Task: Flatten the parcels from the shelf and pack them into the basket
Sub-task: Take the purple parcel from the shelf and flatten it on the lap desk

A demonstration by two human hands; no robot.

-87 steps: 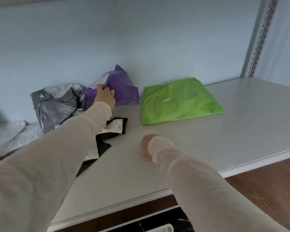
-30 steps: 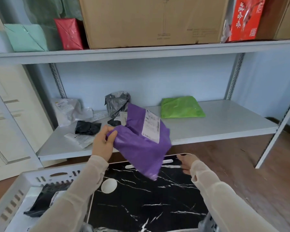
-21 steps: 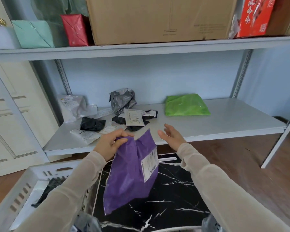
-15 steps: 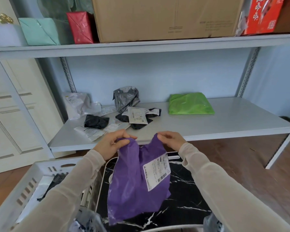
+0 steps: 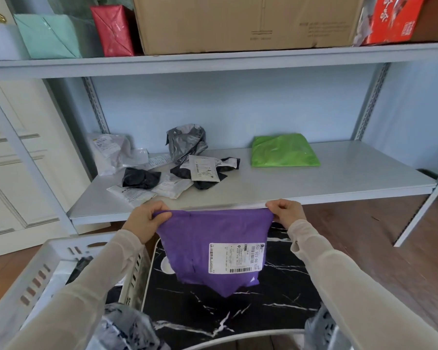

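While the purple parcel (image 5: 200, 238) must become flat before it goes into the basket (image 5: 58, 246), the person holds it up by its two upper corners, so it hangs stretched between the hands and its own weight can pull the creases out. The left hand (image 5: 146, 219) pinches the left corner with curled fingers and thumb, and the right hand (image 5: 286, 212) grips the right corner in the same way. The parcel hangs in the air over the black marble surface (image 5: 276, 294), its label (image 5: 234, 257) toward the camera, just right of the basket and in front of the shelf (image 5: 339, 183), where the green parcel (image 5: 285, 151) and the grey parcel (image 5: 187, 145) lie
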